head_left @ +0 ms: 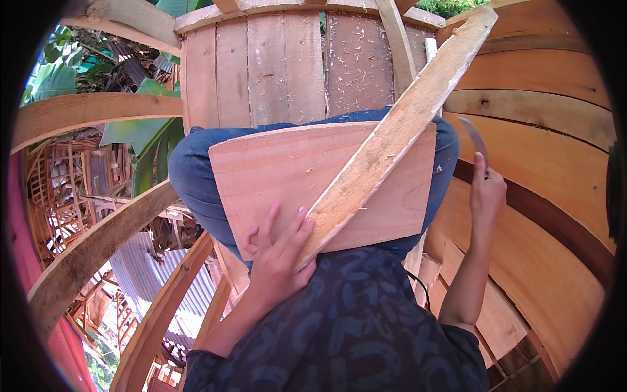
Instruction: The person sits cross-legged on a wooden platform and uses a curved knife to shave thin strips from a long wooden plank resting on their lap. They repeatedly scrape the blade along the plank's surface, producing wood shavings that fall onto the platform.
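Clerk: First entry?

Keeper: Plank [392, 137], one, long and pale, edges rough. Lies slantwise across a flat wooden board [261, 173], which spans the thighs in blue jeans [196, 173]. Near end by the left hand, next to the dark patterned shirt [353, 313]; far end beyond the right knee.

Clerk: Reason for the arrangement?

Keeper: By my judgement, the board serves as a lap bench, giving the plank firm backing and shielding the legs. The slant probably brings the long edge toward the knife side.

Clerk: Left hand [281, 251]?

Keeper: One, back uppermost, fingers spread, the nearest fingertips against the plank's lower end. Thumb hidden; whether it pinches, I cannot tell. Likely purpose: steadying. Forearm slants in from the lower left.

Clerk: Right hand [488, 189]?

Keeper: One, closed round the handle of a curved knife [475, 136]; handle mostly concealed by the grip. Forearm upright, well out to the right, one digit extended toward the blade. Blade points up and leftward, apart from the plank, presumably for swinging room.

Clerk: Surroundings?

Keeper: Planked platform [268, 65] ahead, with pale shavings [356, 49] scattered over it.
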Demonstrator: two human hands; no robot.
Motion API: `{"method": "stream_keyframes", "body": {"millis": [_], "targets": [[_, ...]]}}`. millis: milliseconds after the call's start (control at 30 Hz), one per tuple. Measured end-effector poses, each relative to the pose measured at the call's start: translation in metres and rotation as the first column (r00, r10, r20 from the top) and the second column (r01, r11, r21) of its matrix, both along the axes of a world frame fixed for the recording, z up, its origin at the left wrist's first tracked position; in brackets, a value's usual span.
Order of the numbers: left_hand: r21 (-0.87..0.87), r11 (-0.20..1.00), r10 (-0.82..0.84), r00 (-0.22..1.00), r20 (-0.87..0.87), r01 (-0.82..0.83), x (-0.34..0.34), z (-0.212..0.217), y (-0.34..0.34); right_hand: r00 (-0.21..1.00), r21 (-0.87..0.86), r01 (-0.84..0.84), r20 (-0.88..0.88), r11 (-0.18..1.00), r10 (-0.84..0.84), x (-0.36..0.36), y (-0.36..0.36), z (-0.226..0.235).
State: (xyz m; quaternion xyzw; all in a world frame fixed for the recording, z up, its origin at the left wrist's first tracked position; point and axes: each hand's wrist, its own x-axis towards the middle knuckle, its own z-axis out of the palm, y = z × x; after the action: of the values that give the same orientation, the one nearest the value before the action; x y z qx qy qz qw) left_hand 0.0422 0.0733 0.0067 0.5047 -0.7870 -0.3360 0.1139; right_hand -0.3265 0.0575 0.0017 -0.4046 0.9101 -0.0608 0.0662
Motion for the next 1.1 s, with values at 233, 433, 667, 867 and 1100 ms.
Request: {"method": "stream_keyframes", "body": {"millis": [233,433,667,867,1100], "targets": [[-0.022,1.000,-0.009,1.000,0.023,0.009,-0.004,-0.001,0.001,0.915,0.039,-0.340,0.244,0.940,0.321,0.090,0.014,0.015],[-0.012,0.999,-0.033,0.997,0.064,0.034,-0.001,0.005,-0.002,0.886,0.045,-0.452,0.142,0.891,0.442,0.091,0.008,-0.001],[-0.018,1.000,0.007,0.999,0.046,-0.006,0.000,0.000,0.003,0.983,0.150,0.182,-0.015,0.972,-0.182,-0.022,-0.007,0.003],[0.007,1.000,-0.007,1.000,0.019,0.007,0.001,-0.005,0.001,0.923,-0.057,-0.224,0.307,0.973,0.230,0.063,0.014,0.019],[0.021,1.000,-0.014,1.000,-0.006,0.014,0.004,-0.003,-0.005,0.856,-0.103,-0.465,0.201,0.879,0.477,0.092,0.005,-0.015]]}}
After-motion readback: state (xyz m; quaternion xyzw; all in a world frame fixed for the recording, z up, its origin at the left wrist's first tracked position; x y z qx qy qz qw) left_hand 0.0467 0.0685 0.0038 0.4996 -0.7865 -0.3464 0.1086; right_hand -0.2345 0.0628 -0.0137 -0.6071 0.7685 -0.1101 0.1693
